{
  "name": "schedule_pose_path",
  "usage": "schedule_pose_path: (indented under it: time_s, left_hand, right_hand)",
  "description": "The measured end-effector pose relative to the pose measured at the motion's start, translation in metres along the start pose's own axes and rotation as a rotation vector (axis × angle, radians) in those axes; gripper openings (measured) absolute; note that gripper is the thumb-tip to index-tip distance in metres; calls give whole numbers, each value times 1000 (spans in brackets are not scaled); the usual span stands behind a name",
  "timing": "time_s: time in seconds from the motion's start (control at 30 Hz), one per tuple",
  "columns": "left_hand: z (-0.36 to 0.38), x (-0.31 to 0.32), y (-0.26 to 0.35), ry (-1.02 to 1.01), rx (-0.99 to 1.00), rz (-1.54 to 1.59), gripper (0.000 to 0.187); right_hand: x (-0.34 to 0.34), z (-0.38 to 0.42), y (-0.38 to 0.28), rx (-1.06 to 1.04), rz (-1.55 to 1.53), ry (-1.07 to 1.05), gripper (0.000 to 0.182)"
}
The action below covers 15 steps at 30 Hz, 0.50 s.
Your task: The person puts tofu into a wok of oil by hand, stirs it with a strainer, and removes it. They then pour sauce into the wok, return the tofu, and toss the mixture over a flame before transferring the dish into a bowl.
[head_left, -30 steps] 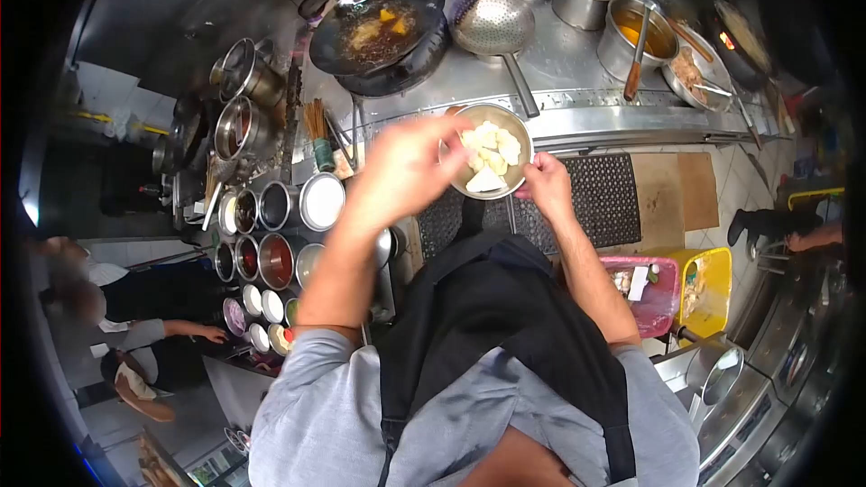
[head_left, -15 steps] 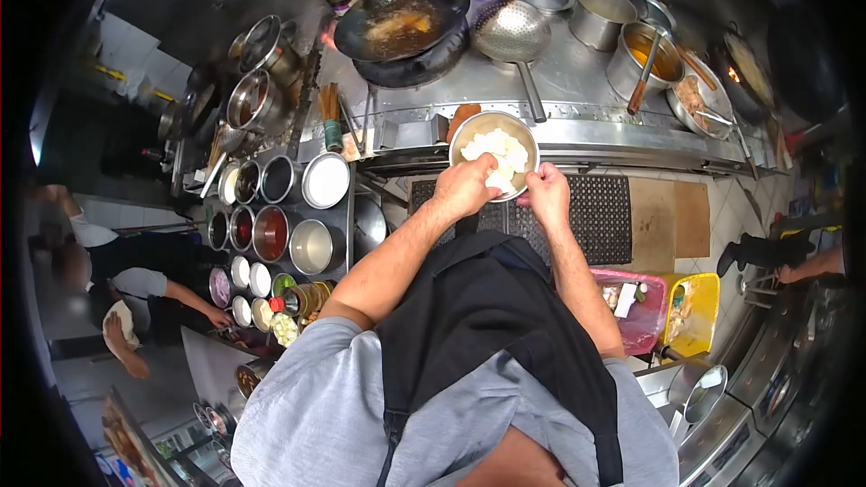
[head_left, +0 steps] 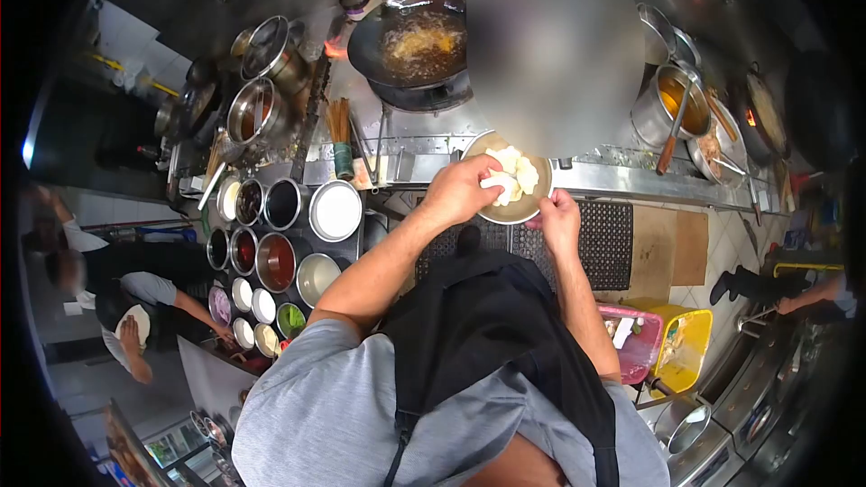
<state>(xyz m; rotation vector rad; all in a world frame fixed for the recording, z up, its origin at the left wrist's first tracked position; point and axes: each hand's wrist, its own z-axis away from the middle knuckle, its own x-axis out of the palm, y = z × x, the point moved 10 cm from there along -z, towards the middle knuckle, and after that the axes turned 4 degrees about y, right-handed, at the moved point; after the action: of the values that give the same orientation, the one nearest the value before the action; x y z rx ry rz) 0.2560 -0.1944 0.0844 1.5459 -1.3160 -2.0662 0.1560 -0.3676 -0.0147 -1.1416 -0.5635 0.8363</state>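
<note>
A metal bowl (head_left: 541,167) with pale white pieces (head_left: 512,171) in it is in front of me at the stove edge. My left hand (head_left: 463,188) reaches over the bowl's left side, its fingers closed on a white piece. On the bowl's right rim my right hand (head_left: 557,216) is clasped with thumb and fingers. Beyond, to the upper left, a black wok (head_left: 370,47) holds bubbling oil with golden food (head_left: 422,43). A grey blur covers the area above the bowl.
Several round containers, one with red sauce (head_left: 275,261), stand on the left. A pot (head_left: 651,117) with a ladle is at the right. Pink (head_left: 622,356) and yellow (head_left: 690,361) bins sit lower right. Other people's arms (head_left: 194,307) show at the left, another (head_left: 807,293) far right.
My left hand has lifted slightly within the bowl and holds a white piece. The view has shifted, and the oil in the wok bubbles more. The strainer is now behind the blur.
</note>
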Motion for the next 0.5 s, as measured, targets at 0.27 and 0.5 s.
schedule_pose_path:
  time_s: [0.27,0.5]
  left_hand:
    - [-90,-148,-59,326,51,-155,27]
    - [-206,-206,-195,409,-60,-640,28]
  right_hand:
    - [0,-22,0,64,-52,45,12]
    - [-37,-21,-4,77,10,181,13]
